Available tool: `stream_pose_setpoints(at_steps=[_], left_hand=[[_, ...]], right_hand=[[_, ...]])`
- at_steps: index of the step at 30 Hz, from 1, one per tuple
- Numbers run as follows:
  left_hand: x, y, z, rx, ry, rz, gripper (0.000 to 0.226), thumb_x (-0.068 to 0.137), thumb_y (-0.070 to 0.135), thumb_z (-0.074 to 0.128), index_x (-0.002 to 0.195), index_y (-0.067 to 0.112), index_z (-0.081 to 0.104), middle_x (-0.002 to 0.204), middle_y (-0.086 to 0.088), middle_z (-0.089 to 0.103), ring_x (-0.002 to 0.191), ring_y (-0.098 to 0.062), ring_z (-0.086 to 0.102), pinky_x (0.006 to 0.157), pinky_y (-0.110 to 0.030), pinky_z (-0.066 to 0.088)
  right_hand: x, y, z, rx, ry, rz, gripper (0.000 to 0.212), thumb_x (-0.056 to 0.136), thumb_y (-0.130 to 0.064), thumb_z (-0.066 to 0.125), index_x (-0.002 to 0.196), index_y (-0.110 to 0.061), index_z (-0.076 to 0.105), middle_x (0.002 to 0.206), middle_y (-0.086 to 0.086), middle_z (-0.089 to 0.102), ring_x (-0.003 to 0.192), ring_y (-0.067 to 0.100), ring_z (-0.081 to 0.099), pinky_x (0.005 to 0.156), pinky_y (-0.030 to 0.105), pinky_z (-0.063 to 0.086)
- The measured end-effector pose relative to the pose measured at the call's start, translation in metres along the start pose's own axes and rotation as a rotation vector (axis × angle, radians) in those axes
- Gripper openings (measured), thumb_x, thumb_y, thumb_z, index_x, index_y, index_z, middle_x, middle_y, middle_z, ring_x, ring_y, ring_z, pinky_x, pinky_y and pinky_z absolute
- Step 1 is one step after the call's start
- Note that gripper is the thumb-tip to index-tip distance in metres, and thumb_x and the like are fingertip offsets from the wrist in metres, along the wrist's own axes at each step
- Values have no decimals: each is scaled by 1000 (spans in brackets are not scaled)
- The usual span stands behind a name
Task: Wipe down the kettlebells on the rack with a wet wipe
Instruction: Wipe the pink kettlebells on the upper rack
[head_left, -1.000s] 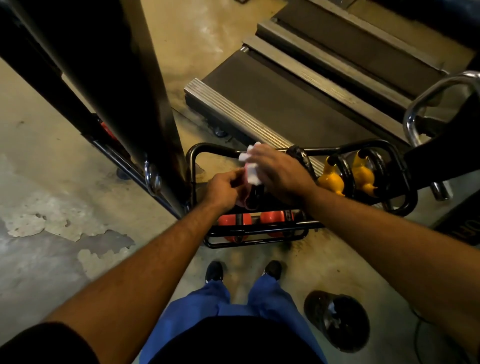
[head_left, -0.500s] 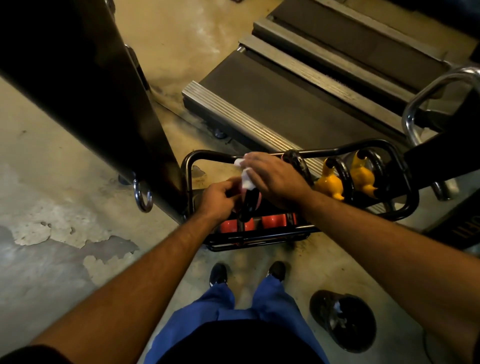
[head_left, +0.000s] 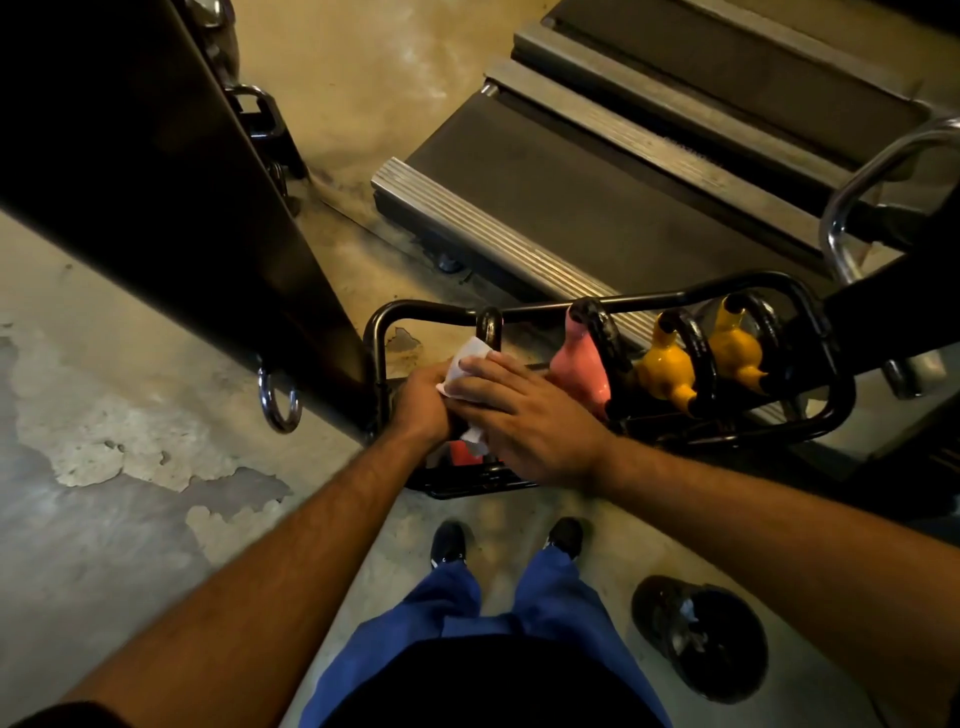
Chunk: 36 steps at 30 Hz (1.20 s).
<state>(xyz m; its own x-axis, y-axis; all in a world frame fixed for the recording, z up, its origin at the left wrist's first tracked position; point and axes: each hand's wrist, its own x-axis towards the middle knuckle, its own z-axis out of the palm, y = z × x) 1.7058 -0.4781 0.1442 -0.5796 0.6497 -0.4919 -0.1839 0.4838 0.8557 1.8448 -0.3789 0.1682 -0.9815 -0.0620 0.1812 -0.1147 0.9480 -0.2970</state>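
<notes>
A black tube rack (head_left: 675, 298) stands on the floor in front of my feet. At its left end both hands cover a kettlebell; only its black handle (head_left: 490, 326) and a bit of red (head_left: 460, 453) below show. My right hand (head_left: 524, 415) lies over the white wet wipe (head_left: 467, 364) and holds it against the kettlebell. My left hand (head_left: 423, 402) grips the same kettlebell from the left, touching the wipe. To the right sit a pink kettlebell (head_left: 576, 371) and two yellow kettlebells (head_left: 667, 371) (head_left: 735, 348).
A black machine frame with a steel ring (head_left: 279, 402) slants down close to the rack's left end. Treadmill decks (head_left: 545, 192) lie behind the rack. A chrome rail (head_left: 852, 202) stands at right. A dark bin (head_left: 701, 639) holding used wipes sits on the floor at lower right.
Both hands have shifted left along the rack, uncovering the pink kettlebell. The wipe now lies flatter under my right hand. The view has moved closer.
</notes>
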Motion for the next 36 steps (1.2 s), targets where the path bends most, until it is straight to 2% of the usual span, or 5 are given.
stream_pose_setpoints(at_steps=[5, 12, 23, 29, 36], left_hand=[[-1, 8, 12, -110, -14, -18, 26, 95, 3, 59, 120, 5, 66, 99, 0, 69, 88, -7, 65, 64, -9, 50], [-9, 9, 6, -87, 97, -84, 25, 98, 9, 44, 84, 6, 65, 73, -8, 67, 78, -23, 66, 61, -28, 53], [-6, 3, 6, 34, -25, 3, 26, 98, 5, 56, 122, 6, 66, 101, -4, 70, 104, -25, 67, 66, -18, 56], [1, -5, 1, 132, -52, 63, 43, 92, 25, 70, 133, 32, 61, 119, 6, 71, 110, -14, 66, 95, -40, 56], [-9, 2, 11, 117, -45, 92, 44, 93, 17, 68, 135, 28, 60, 121, 3, 70, 111, -16, 66, 96, -42, 56]], right_hand=[[13, 26, -7, 115, 182, 279, 49, 106, -26, 44, 152, -9, 43, 157, 13, 42, 151, 26, 28, 119, 50, 32], [-8, -10, 20, 66, 198, 129, 55, 100, -23, 56, 148, 1, 44, 159, 19, 35, 153, 34, 23, 123, 48, 26], [-19, -38, 28, 121, 393, 317, 54, 95, 0, 51, 148, 1, 41, 157, 20, 38, 150, 29, 29, 118, 41, 38], [-4, -36, 14, 879, 823, 1096, 24, 94, -2, 58, 109, -12, 74, 106, 4, 72, 102, 17, 69, 88, 38, 59], [29, -18, -22, 1295, 696, 1425, 19, 97, -4, 50, 95, -12, 67, 89, 6, 67, 85, 23, 65, 72, 35, 56]])
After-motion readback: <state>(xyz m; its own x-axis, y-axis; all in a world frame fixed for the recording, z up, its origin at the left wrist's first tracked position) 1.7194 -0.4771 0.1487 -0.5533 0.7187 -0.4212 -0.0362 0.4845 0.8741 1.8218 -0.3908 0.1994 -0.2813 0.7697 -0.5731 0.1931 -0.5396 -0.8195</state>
